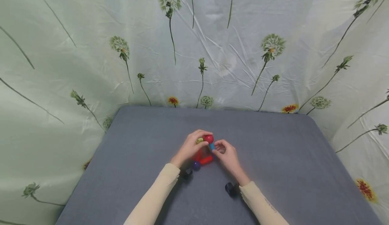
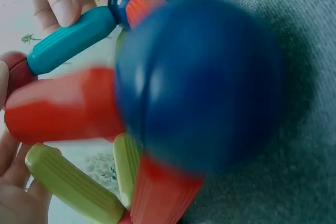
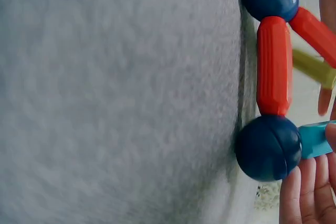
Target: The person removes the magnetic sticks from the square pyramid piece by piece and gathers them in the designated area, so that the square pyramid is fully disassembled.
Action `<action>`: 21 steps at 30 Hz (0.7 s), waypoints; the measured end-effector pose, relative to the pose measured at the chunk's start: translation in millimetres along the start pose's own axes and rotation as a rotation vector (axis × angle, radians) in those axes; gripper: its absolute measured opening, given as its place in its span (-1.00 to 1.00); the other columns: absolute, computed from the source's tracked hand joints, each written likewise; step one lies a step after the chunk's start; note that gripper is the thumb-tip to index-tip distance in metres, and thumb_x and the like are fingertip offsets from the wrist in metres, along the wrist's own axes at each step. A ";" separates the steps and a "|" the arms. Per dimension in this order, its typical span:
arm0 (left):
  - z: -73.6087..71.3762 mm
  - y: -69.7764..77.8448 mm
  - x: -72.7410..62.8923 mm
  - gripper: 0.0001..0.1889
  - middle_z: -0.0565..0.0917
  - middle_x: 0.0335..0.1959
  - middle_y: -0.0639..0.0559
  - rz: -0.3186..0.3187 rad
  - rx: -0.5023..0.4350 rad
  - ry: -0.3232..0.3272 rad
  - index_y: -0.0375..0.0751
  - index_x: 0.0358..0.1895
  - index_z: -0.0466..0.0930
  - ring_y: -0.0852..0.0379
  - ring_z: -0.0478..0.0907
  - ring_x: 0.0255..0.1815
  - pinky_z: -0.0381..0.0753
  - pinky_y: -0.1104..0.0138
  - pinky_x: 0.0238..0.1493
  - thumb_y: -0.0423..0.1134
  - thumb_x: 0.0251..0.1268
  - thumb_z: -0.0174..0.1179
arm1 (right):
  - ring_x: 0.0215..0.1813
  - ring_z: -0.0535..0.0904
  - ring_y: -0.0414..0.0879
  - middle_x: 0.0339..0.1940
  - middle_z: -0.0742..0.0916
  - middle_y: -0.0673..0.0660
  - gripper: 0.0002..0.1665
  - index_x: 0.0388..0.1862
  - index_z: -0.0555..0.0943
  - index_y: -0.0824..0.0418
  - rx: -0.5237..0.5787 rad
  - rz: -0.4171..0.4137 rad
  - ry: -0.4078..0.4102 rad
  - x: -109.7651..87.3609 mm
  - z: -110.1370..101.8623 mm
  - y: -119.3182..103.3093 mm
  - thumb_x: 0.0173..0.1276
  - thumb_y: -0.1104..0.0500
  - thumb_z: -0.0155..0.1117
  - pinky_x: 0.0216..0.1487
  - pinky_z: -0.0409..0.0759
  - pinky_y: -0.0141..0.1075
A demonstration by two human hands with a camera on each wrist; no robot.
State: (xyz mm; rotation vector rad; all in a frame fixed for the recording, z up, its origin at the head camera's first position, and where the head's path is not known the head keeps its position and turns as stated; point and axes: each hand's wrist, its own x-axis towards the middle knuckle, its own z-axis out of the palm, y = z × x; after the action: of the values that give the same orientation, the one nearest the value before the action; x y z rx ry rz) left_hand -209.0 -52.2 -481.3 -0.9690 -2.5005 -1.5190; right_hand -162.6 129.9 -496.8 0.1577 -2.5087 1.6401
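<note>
A frame of magnetic sticks and balls stands on the grey surface between the hands. At its top is a red ball (image 1: 208, 138), which my left hand (image 1: 189, 146) grips between thumb and fingers. My right hand (image 1: 228, 157) pinches the turquoise stick (image 2: 73, 40), which runs from the red ball down to a dark blue ball (image 3: 269, 148). A red stick (image 3: 274, 66) joins that ball to another dark blue ball (image 1: 196, 165) at the near left. Another red stick (image 2: 65, 106) slants up from the near ball. Yellow-green sticks (image 2: 73, 184) show on the far side, partly hidden.
The frame rests on a grey cloth-covered table (image 1: 136, 184). Behind and at both sides hangs a pale curtain (image 1: 143, 53) printed with dandelions. A black wrist device (image 1: 231, 189) sits by the right wrist, another (image 1: 186, 173) by the left.
</note>
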 end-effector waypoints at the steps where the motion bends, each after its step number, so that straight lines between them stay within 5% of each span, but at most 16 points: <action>1: -1.0 -0.4 -0.6 -0.65 0.60 0.04 -0.02 0.000 0.003 -0.010 -0.23 0.12 0.57 0.08 0.50 0.10 0.46 0.10 0.10 -0.26 0.28 0.22 | -0.29 0.60 -0.05 -0.36 0.66 0.11 -0.76 -0.22 0.58 0.30 0.005 0.005 -0.004 -1.3 0.6 -1.4 0.13 0.38 0.42 -0.23 0.62 -0.24; 11: -7.3 1.4 -6.1 -0.62 0.61 0.02 0.11 -0.037 -0.009 -0.070 -0.11 0.12 0.58 0.16 0.49 0.07 0.46 0.10 0.09 -0.15 0.25 0.28 | -0.25 0.63 -0.01 -0.33 0.67 0.15 -0.75 -0.21 0.56 0.35 0.084 0.023 -0.036 -5.9 9.4 0.0 0.15 0.38 0.41 -0.18 0.63 -0.24; 21: -7.0 3.2 -5.6 -0.68 0.64 -0.04 0.02 -0.048 -0.107 -0.025 -0.17 0.06 0.59 0.13 0.57 -0.04 0.55 0.14 -0.01 -0.27 0.23 0.28 | -0.20 0.64 -0.01 -0.26 0.69 0.16 -0.77 -0.18 0.58 0.36 0.106 0.024 -0.062 -13.6 7.0 -2.1 0.17 0.41 0.36 -0.16 0.62 -0.26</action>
State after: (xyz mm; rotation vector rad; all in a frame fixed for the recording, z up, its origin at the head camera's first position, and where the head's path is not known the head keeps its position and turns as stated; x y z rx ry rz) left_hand -204.6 -59.6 -477.3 -0.9547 -2.4991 -1.6803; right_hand -149.2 122.8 -500.0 0.1935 -2.4782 1.8058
